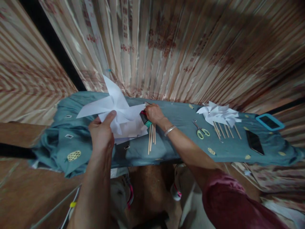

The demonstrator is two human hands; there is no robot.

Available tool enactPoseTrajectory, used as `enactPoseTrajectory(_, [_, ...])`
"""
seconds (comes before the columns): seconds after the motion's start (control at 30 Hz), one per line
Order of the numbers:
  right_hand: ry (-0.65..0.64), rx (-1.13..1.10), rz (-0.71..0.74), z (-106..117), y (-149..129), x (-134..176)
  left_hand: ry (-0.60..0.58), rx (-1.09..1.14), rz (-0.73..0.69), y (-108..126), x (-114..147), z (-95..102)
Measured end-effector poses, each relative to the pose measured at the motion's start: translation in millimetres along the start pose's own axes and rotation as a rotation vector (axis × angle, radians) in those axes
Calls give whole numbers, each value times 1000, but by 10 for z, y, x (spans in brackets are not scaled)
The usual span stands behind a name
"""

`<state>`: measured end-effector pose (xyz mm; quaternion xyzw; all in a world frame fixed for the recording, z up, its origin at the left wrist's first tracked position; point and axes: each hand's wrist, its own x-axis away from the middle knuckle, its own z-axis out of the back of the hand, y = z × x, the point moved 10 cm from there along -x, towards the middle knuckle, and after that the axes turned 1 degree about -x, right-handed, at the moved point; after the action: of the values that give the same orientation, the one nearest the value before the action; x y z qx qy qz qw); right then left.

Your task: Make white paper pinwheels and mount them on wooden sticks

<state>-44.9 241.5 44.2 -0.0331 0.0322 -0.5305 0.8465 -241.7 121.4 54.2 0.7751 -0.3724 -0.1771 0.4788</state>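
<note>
My left hand (103,135) grips a white paper pinwheel (116,101), its thumb pressed near the centre. White paper sheets (132,128) lie beneath the pinwheel. By the tip of the right-hand blade, my right hand (154,113) has its fingers drawn together over a small dark box (145,118) with red and green parts. What those fingers pinch, if anything, is too small to make out. Several thin wooden sticks (150,140) lie just below the box.
Green scissors (201,131) rest right of my right arm. Beyond them lie several finished pinwheels (218,114) on sticks, a black phone (254,142) and a blue-framed device (270,122). A patterned green cloth (181,111) covers the narrow table, with a curtain (162,47) behind.
</note>
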Motion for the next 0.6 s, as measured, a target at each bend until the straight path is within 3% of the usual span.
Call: enactPoseTrajectory(0.6, [42,-107,-171,-120,197,-43,-19,-31,-19,-1,18,-4])
